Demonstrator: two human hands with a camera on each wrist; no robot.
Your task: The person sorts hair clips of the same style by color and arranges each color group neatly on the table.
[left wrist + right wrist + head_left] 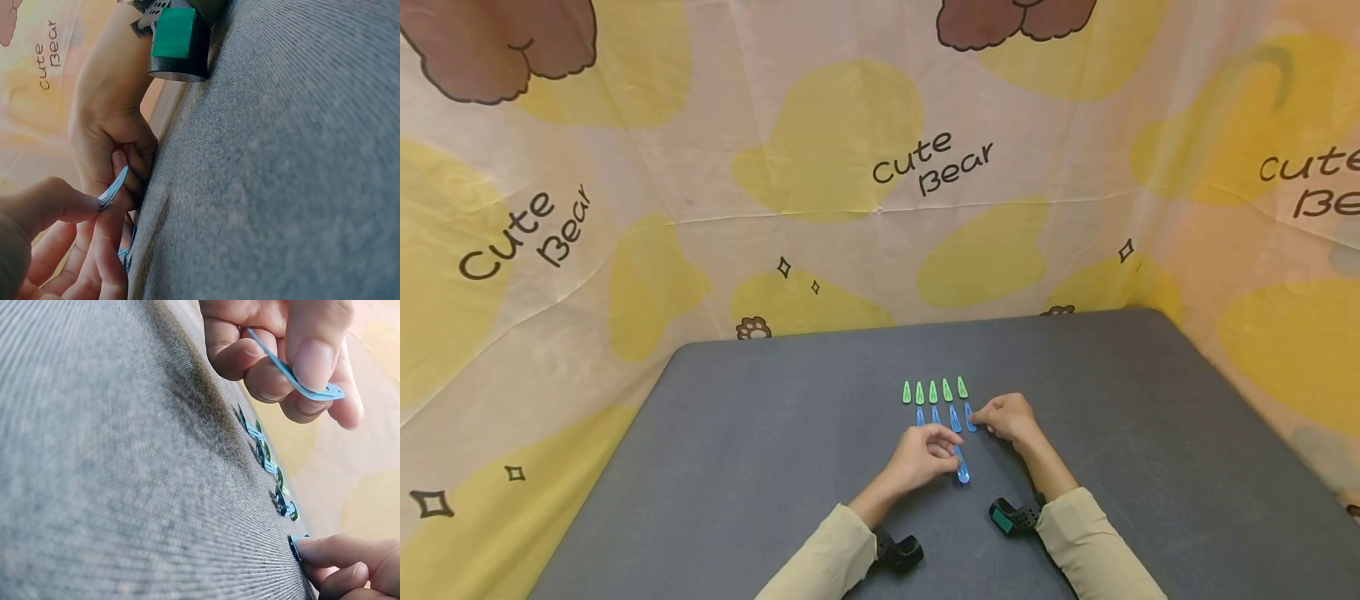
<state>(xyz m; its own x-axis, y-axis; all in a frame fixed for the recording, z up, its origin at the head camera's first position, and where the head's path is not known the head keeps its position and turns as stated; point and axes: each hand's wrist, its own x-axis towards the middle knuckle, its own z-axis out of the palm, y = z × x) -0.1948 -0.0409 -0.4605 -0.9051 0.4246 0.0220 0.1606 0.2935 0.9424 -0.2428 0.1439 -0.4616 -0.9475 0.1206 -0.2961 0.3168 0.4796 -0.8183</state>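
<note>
My left hand (922, 457) pinches a blue snap hair clip (963, 473) between thumb and fingers, raised over the grey table; in the left wrist view this clip (114, 189) points upward, and its other fingers curl loosely below. My right hand (1011, 417) has its thumb and index fingertip on another blue clip (969, 412), the rightmost in a row lying on the table. The right wrist view shows those fingertips gripping the end of that clip (295, 549). More blue clips (954, 419) lie to its left, partly covered by the left hand.
Several green hair clips (933, 392) form a row just behind the blue ones. The grey table (775, 467) reaches back to a patterned cloth (850, 250) hanging behind and at the sides. Each wrist wears a black camera band (1015, 517).
</note>
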